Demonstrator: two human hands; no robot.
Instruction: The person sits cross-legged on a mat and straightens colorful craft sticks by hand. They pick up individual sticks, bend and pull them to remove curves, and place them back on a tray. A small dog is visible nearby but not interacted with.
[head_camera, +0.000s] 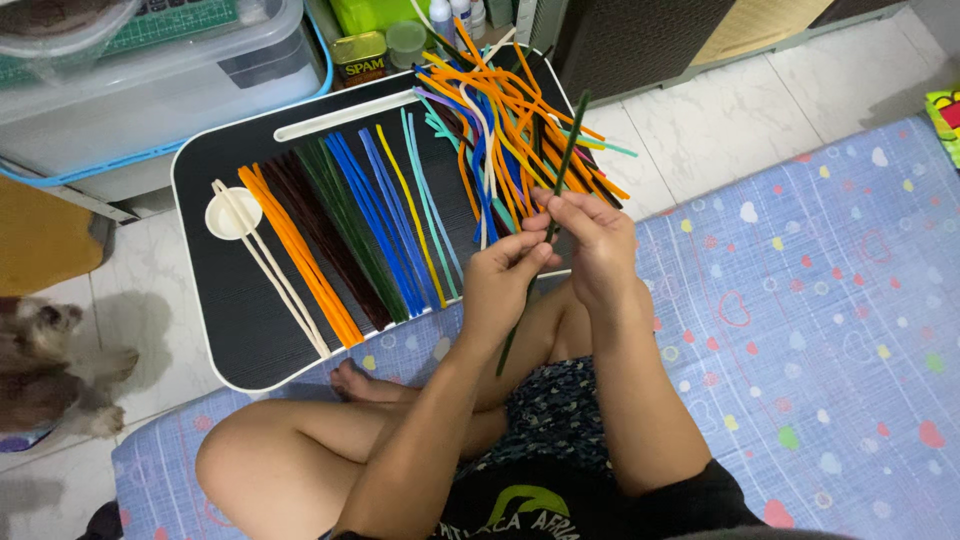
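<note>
Presently, a single long, thin, dark green fuzzy pipe cleaner (566, 150) is held in front of the body, pinched between the fingertips of both hands. The left hand (500, 285) is closed on the stem just below and to the left of the right hand (592, 245), which is clamped on it slightly higher; the two hands are touching or very nearly so.

The stem's long axis is seen to run steeply, near upright in the view, tilted a little: the upper end points up and away to the right, past the right hand, while the lower end points down toward the lap, below the left hand.

Beyond the hands, a black lap tray with a white rim (205, 150) is noted. Sorted rows of coloured pipe cleaners (350, 225) lie to the left of the left hand; a tangled, unsorted heap of orange, blue and mixed pipe cleaners (500, 120) lies directly beyond both hands.

It is judged that the stem is best kept straight by a light pinch and sliding fingers, and kept clear of the tangled heap.
</note>
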